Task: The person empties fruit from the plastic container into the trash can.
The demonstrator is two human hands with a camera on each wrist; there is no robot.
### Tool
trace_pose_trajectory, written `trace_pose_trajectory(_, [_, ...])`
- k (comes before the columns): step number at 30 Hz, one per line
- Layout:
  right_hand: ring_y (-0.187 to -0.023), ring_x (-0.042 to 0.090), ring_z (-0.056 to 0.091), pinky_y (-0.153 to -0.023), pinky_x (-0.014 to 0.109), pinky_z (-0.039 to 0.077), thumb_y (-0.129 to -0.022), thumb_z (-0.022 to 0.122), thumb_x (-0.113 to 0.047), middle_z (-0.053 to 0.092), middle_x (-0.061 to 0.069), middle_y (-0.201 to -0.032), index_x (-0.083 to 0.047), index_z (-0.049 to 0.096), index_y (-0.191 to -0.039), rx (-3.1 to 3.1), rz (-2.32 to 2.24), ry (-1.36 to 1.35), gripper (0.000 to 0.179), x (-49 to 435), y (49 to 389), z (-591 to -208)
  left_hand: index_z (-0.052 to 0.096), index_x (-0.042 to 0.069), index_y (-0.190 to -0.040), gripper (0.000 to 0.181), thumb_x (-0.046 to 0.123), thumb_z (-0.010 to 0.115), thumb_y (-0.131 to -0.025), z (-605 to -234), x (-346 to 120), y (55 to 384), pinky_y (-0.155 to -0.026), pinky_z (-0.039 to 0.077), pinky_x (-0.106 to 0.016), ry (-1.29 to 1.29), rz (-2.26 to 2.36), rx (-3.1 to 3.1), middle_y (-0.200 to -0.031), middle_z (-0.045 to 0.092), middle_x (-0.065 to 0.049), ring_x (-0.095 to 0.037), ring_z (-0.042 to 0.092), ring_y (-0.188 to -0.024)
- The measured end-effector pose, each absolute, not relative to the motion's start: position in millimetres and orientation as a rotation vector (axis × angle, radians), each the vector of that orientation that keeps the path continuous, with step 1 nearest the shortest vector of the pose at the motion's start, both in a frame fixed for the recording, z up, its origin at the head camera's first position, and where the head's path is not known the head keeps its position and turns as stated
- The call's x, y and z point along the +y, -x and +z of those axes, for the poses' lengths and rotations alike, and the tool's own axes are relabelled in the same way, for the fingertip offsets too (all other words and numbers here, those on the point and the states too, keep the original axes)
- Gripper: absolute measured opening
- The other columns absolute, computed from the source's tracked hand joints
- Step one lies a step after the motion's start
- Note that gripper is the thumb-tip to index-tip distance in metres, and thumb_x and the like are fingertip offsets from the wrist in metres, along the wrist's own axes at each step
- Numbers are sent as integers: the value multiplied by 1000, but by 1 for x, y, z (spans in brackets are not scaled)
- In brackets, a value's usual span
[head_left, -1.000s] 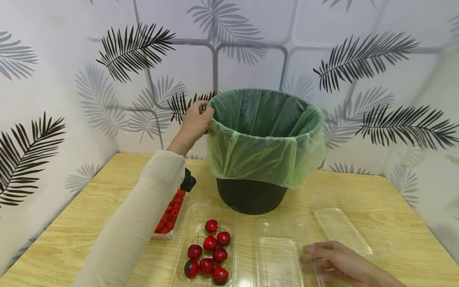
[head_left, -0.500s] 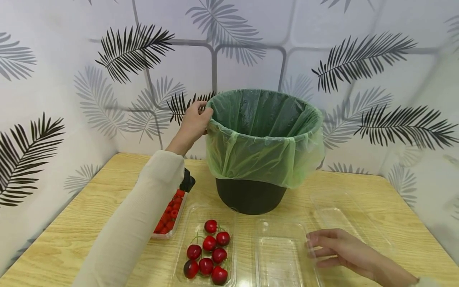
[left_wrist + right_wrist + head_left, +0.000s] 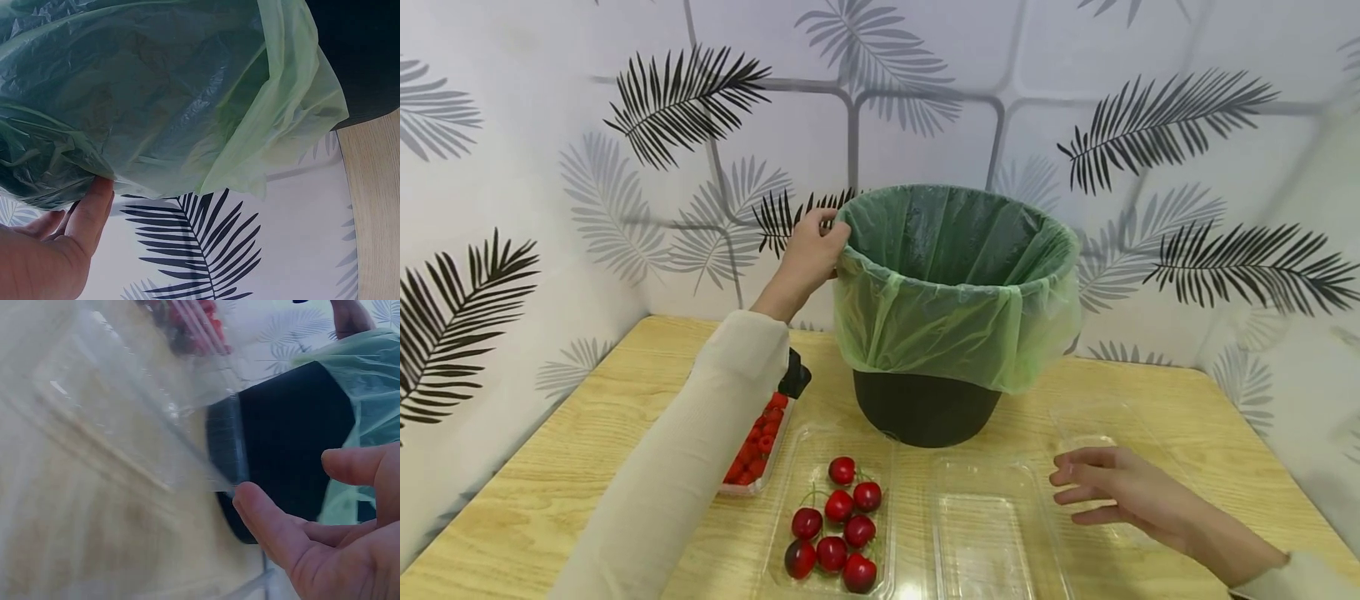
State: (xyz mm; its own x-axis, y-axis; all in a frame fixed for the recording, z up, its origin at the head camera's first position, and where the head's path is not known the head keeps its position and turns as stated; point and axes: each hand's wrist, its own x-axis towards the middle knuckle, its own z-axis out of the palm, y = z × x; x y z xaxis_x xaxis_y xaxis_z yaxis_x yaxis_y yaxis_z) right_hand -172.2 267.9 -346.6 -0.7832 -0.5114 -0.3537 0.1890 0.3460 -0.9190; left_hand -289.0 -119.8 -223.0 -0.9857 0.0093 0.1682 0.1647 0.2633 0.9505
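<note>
A black trash can (image 3: 925, 408) stands on the table, lined with a thin green trash bag (image 3: 947, 333) folded over its rim. My left hand (image 3: 811, 254) grips the bagged rim at its left side, with its fingertips on the green film in the left wrist view. Over the table at the right, my right hand (image 3: 1123, 492) holds nothing; its fingers are spread and loosely bent. Just left of it lies a clear plastic tray (image 3: 985, 542) with no fruit in it. Another clear tray (image 3: 891, 517) holds several dark red cherries (image 3: 859, 531) with stems.
A box of raspberries (image 3: 760, 446) sits partly hidden behind my left sleeve (image 3: 685, 450). Behind and under my right hand lies a further clear plastic piece (image 3: 1090, 421). The table (image 3: 1240, 450) meets a leaf-patterned wall (image 3: 925, 142) at the back.
My right hand has risen from the edge of the fruitless tray, moving away and slightly right. The left hand has stayed at the rim, and the trays have not moved.
</note>
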Motion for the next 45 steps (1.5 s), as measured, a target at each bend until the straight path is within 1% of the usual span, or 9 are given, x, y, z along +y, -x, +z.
trace_pose_trajectory(8, [-104,13,63,-86,37,55,-102,41,-19,61,1,-113,21,25,-137,2072,-1483,316,56,265,185,-322,31,8,-147,52,25,38,-99,-222,-119,288,-94,49,-43,178,-1837,-2381,-132,45,-17,-24,51,-106])
trace_pose_trajectory(15, [-100,9,65,-86,34,55,-103,40,-19,61,-4,-108,19,20,-141,2098,-1525,307,57,257,196,-296,31,7,-147,51,24,38,-98,-224,-118,290,-96,49,-44,177,-1833,-2384,-137,44,-17,-26,51,-113])
trace_pose_trajectory(30, [-96,3,65,-84,29,55,-104,36,-17,61,-8,-105,17,12,-144,2162,-1598,353,58,242,224,-256,32,10,-147,52,25,39,-98,-223,-118,289,-90,50,-42,142,-1807,-2395,-131,46,-15,-19,48,-93])
trace_pose_trajectory(34, [-97,3,64,-85,28,55,-103,38,-19,55,2,-118,14,14,-145,2188,-1614,337,59,237,231,-247,32,11,-147,51,26,39,-98,-223,-119,288,-90,50,-41,138,-1824,-2384,-132,45,-15,-18,48,-92])
trace_pose_trajectory(38, [-96,1,63,-86,26,54,-102,40,-22,40,15,-131,11,20,-143,2232,-1620,282,56,233,238,-239,33,12,-147,51,30,41,-100,-224,-122,286,-95,49,-43,117,-1868,-2365,-139,42,-14,-21,49,-105])
trace_pose_trajectory(41, [-96,2,62,-87,26,53,-102,41,-23,35,17,-133,7,27,-137,2249,-1642,243,48,233,243,-234,35,10,-145,50,32,41,-101,-225,-125,284,-96,48,-43,109,-1883,-2338,-139,42,-14,-22,48,-108])
trace_pose_trajectory(42, [-98,3,61,-87,25,53,-102,41,-24,34,18,-134,6,27,-137,2254,-1646,232,49,234,245,-233,36,10,-144,49,32,41,-101,-225,-126,284,-96,49,-42,109,-1884,-2329,-137,43,-15,-21,50,-107])
trace_pose_trajectory(44, [-113,15,57,-89,23,52,-102,40,-27,29,24,-142,5,23,-142,2263,-1637,230,54,236,248,-229,38,8,-143,49,32,41,-101,-226,-129,282,-95,49,-41,110,-1870,-2328,-135,45,-15,-20,50,-103])
trace_pose_trajectory(45, [-122,22,51,-89,22,51,-102,40,-28,24,27,-146,5,20,-145,2265,-1634,226,58,236,250,-226,38,8,-142,48,31,40,-101,-226,-130,282,-93,50,-40,107,-1861,-2330,-133,46,-15,-20,50,-101])
